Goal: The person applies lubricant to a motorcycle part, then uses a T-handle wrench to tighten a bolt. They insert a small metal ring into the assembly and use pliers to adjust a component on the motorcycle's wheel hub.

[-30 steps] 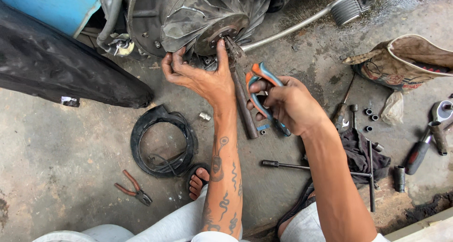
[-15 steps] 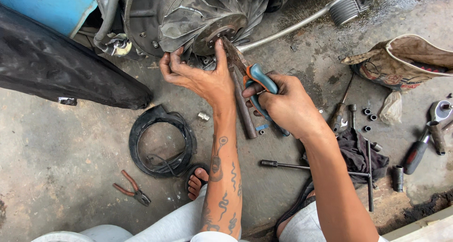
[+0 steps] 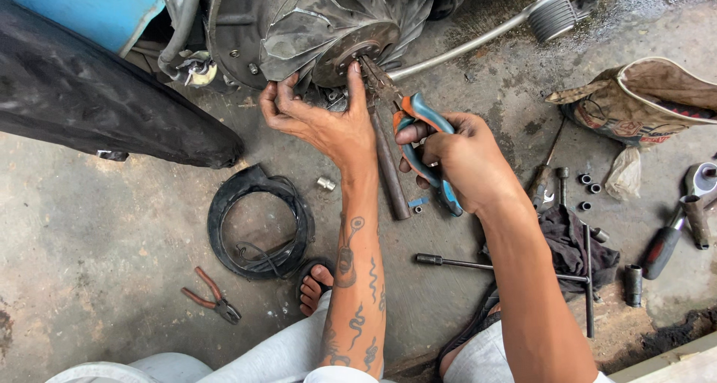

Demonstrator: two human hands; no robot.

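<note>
Presently the right hand [image 3: 467, 159] grips blue-and-orange pliers [image 3: 422, 148], whose nose meets the round hub [image 3: 351, 54] of the engine casing [image 3: 299, 25]. Just beside them, the left hand [image 3: 328, 125] presses its fingertips against the casing's underside, holding nothing visible.

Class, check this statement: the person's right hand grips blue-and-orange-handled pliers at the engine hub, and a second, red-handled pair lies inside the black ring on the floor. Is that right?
Not quite. The head view shows the red-handled pliers lying outside the black ring, on the concrete beside it. The right hand does grip the blue-and-orange-handled pliers at the engine hub.
</note>
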